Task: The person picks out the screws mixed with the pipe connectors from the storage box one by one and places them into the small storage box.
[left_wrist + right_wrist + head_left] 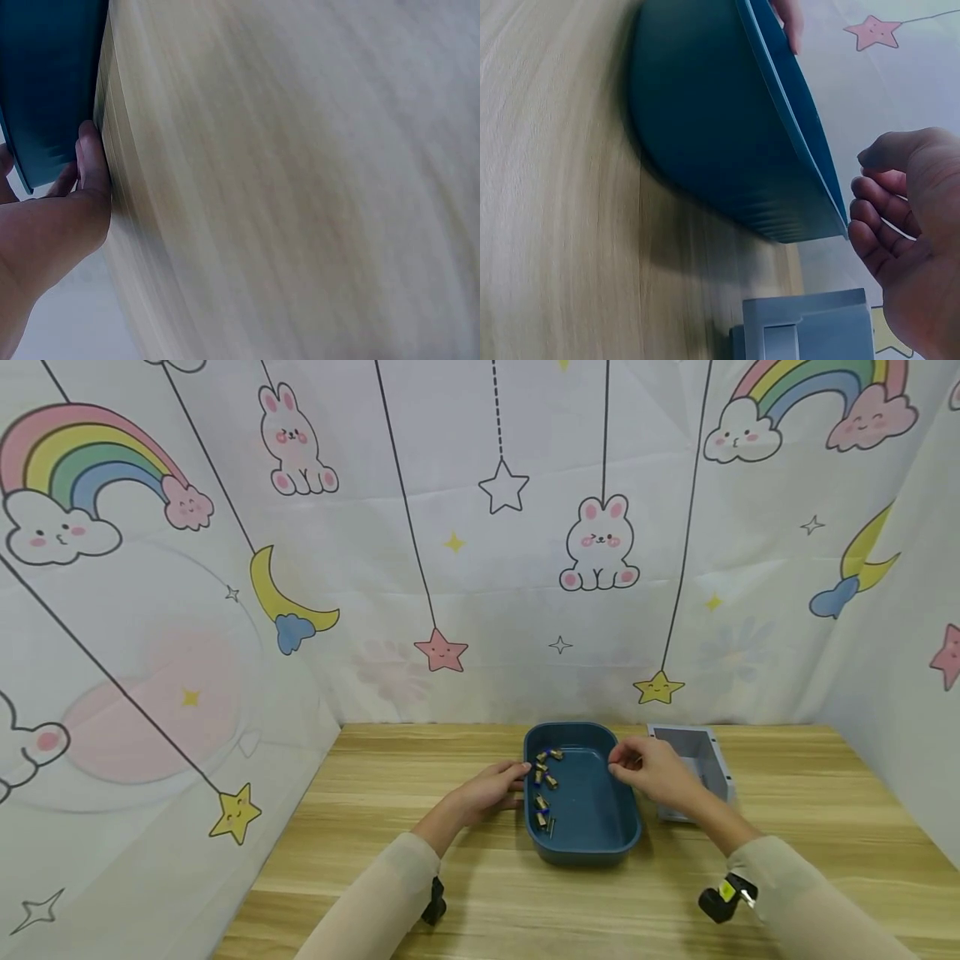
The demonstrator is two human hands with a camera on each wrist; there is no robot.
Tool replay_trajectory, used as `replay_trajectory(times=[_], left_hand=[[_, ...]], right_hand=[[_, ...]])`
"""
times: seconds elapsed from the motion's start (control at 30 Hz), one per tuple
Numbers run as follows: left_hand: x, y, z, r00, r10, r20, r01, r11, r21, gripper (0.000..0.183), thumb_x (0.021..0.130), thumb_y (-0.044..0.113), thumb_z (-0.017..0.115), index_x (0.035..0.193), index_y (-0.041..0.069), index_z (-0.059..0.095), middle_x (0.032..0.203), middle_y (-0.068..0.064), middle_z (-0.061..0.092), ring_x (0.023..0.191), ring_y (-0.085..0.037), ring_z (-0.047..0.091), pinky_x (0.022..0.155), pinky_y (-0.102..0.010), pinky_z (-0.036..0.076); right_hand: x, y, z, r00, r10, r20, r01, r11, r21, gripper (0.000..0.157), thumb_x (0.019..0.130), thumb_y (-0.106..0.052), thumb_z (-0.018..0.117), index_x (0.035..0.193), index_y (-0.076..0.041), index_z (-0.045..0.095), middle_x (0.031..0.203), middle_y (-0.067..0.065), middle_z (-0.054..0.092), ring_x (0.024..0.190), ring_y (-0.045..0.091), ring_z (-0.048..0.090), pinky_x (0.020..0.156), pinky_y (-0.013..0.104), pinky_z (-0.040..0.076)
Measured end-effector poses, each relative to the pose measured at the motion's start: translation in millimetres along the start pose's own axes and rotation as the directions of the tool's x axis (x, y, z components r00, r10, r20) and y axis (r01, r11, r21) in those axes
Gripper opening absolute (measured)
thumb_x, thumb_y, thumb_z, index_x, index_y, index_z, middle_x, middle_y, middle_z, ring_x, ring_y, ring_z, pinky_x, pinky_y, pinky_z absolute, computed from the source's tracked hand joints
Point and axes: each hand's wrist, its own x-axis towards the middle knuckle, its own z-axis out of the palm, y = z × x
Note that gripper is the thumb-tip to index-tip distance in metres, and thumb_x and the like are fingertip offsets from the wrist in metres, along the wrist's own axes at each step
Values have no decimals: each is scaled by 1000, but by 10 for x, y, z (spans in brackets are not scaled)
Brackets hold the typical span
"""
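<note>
A dark blue-green plastic tub (588,827) stands on the wooden table. Along the left side of its floor lie several small brass-coloured cylindrical pieces (542,803), some with blue bits, and a thin metal pin (552,827). My left hand (489,791) grips the tub's left side, one digit over the rim and other fingers against the outer wall; the left wrist view shows those fingers (91,154) low by the table. Over the tub's right rim hovers my right hand (651,768), fingers loosely curled, thumb near the forefinger. Nothing shows between them in the right wrist view (922,202).
Just right of the tub is a grey open box (722,760), partly behind my right hand and forearm; its contents are mostly hidden. A white cloth wall (510,577) printed with rainbows, rabbits and stars encloses the table (390,843) at the back and sides.
</note>
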Motion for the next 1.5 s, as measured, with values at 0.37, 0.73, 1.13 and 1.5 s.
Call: replay_trajectory(times=[0.37, 0.73, 1.13, 1.5], left_hand=[[6, -4, -2, 1000, 6, 0, -6, 1000, -7, 66, 114, 38, 51, 160, -5, 34, 152, -23, 51, 144, -36, 49, 112, -47, 52], [16, -16, -6, 1000, 11, 2, -11, 1000, -22, 64, 114, 37, 51, 159, -6, 35, 150, -23, 54, 142, -35, 51, 111, -47, 52], [18, -19, -8, 1000, 11, 7, -11, 1000, -27, 63, 114, 36, 51, 158, -7, 36, 148, -23, 55, 142, -34, 52, 111, -46, 52], [12, -15, -1, 1000, 15, 6, -14, 1000, -26, 64, 114, 36, 52, 158, -6, 36, 148, -23, 55, 141, -34, 53, 110, -46, 53]], right_hand=[[30, -62, 90, 999, -42, 21, 41, 998, 37, 3, 97, -4, 75, 99, -3, 73, 89, -1, 69, 79, 13, 64, 69, 27, 58], [63, -87, 202, 999, -39, 21, 38, 999, 27, 8, 95, -4, 77, 96, -11, 72, 88, -3, 67, 78, 13, 62, 67, 26, 56], [86, -155, 282, 998, -43, 46, 41, 998, 39, 4, 96, -5, 76, 97, -7, 72, 88, -1, 68, 78, 13, 61, 67, 26, 56], [103, -178, 375, 997, -67, 46, 66, 997, 35, 8, 95, -7, 79, 95, -10, 71, 87, -4, 67, 77, 11, 60, 66, 26, 55]])
